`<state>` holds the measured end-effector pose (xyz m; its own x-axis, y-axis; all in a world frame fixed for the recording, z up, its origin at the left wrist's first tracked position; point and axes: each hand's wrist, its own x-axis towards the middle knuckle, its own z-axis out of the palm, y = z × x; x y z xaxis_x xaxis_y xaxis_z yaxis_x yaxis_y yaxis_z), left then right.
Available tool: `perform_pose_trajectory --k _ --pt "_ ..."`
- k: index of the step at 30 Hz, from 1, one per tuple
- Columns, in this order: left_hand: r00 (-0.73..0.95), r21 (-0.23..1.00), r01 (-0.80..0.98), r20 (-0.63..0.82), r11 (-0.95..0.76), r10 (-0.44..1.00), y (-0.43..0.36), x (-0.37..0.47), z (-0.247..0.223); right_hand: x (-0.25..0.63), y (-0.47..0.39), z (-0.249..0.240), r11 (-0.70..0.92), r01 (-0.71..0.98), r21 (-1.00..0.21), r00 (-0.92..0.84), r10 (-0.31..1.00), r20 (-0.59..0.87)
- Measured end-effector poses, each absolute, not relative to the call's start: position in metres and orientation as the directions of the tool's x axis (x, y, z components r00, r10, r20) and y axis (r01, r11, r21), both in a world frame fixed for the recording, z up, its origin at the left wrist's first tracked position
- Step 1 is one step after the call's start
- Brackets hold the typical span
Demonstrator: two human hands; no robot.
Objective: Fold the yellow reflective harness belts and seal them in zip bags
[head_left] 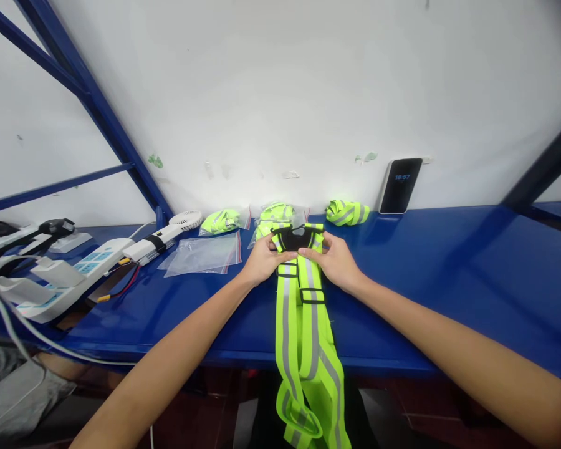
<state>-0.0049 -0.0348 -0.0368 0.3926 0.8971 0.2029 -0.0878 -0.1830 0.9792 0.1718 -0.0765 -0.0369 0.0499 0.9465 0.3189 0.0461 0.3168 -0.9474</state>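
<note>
A neon-yellow reflective harness (pixel 286 312) with grey stripes and black strap sliders hangs from my hands over the table's front edge. My left hand (pixel 264 257) grips the left side of its black joining piece (pixel 295 239), thumb on top. On the other side, my right hand (pixel 333 259) pinches the same piece, its thumb nearly meeting the left one. The straps drop side by side and end in a loose loop low in the view. Just behind the hands lies a bagged yellow reflective bundle (pixel 275 215), partly hidden.
On the blue table (pixel 430 280) lie clear zip bags (pixel 203 254), another bagged bundle (pixel 222 221) and a rolled reflective strap bundle (pixel 347 212). A phone (pixel 401 186) leans on the wall. A white fan (pixel 186 219) and power strip (pixel 81 274) with cables occupy the left.
</note>
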Motion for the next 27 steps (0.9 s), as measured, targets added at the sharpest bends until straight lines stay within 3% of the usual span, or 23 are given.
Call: perform_pose_trajectory --k 9,14,18,22,27 --pt "0.454 0.966 -0.114 0.257 -0.231 0.853 -0.039 -0.003 -0.029 0.170 -0.080 -0.028 0.408 -0.008 -0.913 0.020 0.913 0.408" --pt "0.481 0.970 -0.149 0.240 -0.190 0.843 -0.041 -0.001 -0.034 0.168 -0.080 -0.034 0.329 -0.066 -0.942 -0.015 0.944 0.330" --pt "0.540 0.964 -0.223 0.245 -0.143 0.805 -0.039 -0.003 -0.040 0.170 -0.078 -0.041 0.433 0.150 -0.889 0.031 0.897 0.442" --pt "0.582 0.975 -0.168 0.215 -0.143 0.784 -0.041 -0.005 -0.038 0.173 -0.081 -0.042 0.451 0.346 -0.823 0.038 0.869 0.493" --pt "0.564 0.973 -0.196 0.215 -0.123 0.797 -0.047 -0.004 -0.033 0.174 -0.079 -0.042 0.499 0.270 -0.824 0.024 0.851 0.524"
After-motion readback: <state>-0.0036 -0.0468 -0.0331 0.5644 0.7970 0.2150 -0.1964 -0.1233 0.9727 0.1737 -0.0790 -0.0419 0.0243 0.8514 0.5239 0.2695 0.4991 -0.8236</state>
